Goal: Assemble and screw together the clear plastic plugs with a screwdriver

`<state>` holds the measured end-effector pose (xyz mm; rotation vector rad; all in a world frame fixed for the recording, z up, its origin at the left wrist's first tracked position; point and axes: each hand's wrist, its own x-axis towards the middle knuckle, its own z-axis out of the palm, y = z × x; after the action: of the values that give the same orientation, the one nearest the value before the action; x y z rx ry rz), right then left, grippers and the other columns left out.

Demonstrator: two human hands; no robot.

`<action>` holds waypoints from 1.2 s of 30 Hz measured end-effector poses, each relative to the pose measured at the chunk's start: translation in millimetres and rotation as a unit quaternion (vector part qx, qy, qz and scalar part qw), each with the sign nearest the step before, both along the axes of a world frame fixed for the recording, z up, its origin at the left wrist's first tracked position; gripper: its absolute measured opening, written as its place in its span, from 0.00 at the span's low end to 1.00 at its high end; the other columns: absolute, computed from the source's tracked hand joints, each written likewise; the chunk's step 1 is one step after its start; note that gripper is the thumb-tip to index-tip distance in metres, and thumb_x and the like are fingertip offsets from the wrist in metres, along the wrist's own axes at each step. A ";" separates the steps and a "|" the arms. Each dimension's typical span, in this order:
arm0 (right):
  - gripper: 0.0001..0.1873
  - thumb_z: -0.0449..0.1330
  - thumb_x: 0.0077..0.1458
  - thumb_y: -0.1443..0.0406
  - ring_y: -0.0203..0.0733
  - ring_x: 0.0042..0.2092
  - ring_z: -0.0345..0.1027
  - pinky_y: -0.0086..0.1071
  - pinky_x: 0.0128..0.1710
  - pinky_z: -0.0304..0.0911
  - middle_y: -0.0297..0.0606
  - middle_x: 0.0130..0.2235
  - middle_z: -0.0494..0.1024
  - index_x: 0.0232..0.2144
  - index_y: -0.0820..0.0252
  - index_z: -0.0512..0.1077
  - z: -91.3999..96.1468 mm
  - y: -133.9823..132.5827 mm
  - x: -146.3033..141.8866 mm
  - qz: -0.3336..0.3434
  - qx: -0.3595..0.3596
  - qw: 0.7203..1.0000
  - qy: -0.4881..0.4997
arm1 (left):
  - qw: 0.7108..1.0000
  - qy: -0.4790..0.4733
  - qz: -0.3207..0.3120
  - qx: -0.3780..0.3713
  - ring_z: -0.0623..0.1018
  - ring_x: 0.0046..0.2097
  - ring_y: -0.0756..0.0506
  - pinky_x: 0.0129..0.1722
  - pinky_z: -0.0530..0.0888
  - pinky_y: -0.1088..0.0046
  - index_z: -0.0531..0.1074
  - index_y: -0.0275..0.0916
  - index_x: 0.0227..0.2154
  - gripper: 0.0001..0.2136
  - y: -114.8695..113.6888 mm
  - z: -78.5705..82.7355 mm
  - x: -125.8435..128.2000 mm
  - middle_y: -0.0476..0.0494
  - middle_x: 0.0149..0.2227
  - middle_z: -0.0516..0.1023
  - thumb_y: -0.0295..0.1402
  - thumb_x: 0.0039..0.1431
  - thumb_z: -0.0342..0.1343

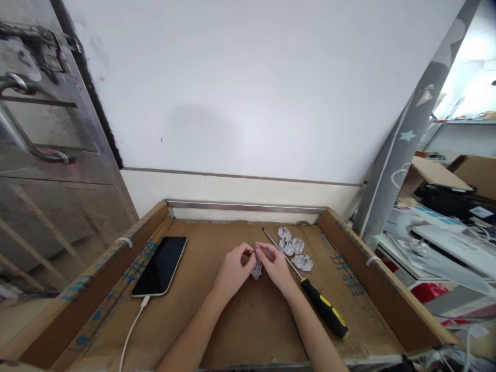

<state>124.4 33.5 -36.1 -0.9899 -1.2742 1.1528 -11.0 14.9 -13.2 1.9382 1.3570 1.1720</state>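
Observation:
Near the middle of the cardboard surface, my left hand (232,268) and my right hand (274,262) meet at a small clear plastic plug piece (256,270). The fingers of both hands are pinched together around its upper part and hide much of it. A tiny dark or metallic bit seems to show between the fingertips, too small to name. Just right of my right hand lie several clear plastic plug pieces (297,246) with metal parts in them. A long screwdriver (324,308) with a black and yellow handle lies beside my right forearm, its tip pointing away.
A smartphone (160,266) with a white charging cable (132,329) rests on the left. Cardboard-covered side walls (383,279) and a metal rail (248,206) border the worktop. A metal door (50,155) stands left, a grey post (403,129) right, with boxes and clutter beyond.

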 end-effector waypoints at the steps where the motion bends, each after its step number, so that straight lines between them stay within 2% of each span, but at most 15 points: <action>1: 0.25 0.61 0.44 0.53 0.42 0.44 0.70 0.36 0.47 0.65 0.47 0.44 0.73 0.40 0.65 0.70 -0.2 -0.1 0.2 -0.003 0.000 1.000 -0.002 | 1.000 -0.004 0.000 0.002 0.73 0.31 0.50 0.32 0.68 0.77 0.68 0.40 0.30 0.06 0.0 -0.1 0.0 0.50 0.29 0.74 0.35 0.58 0.48; 9: 0.24 0.60 0.45 0.52 0.41 0.41 0.72 0.34 0.43 0.68 0.46 0.42 0.74 0.40 0.64 0.69 9.0 -5.1 -1.7 0.002 0.011 1.000 -0.010 | 1.000 -0.015 -0.007 0.022 0.74 0.33 0.49 0.35 0.70 0.75 0.70 0.41 0.32 0.05 2.2 -2.4 -1.8 0.49 0.32 0.75 0.33 0.56 0.49; 18: 0.21 0.58 0.47 0.54 0.40 0.39 0.72 0.33 0.41 0.68 0.45 0.40 0.75 0.38 0.64 0.69 10.4 -8.9 -1.1 -0.026 0.029 0.998 -0.047 | 0.999 -0.029 -0.042 -0.010 0.76 0.37 0.48 0.38 0.71 0.74 0.68 0.42 0.35 0.05 3.9 -3.3 -1.2 0.48 0.35 0.76 0.31 0.56 0.49; 36: 0.18 0.56 0.50 0.56 0.41 0.39 0.72 0.33 0.41 0.68 0.45 0.39 0.75 0.37 0.64 0.69 15.6 -10.9 -0.4 -0.025 0.044 0.995 -0.087 | 0.999 -0.036 -0.037 -0.011 0.76 0.38 0.48 0.39 0.72 0.72 0.67 0.42 0.36 0.05 1.1 0.2 0.0 0.48 0.36 0.76 0.31 0.57 0.49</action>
<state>123.9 22.6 -20.4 -1.0688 -1.4172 0.9803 -11.0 16.0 -13.0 1.8964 1.2469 1.1753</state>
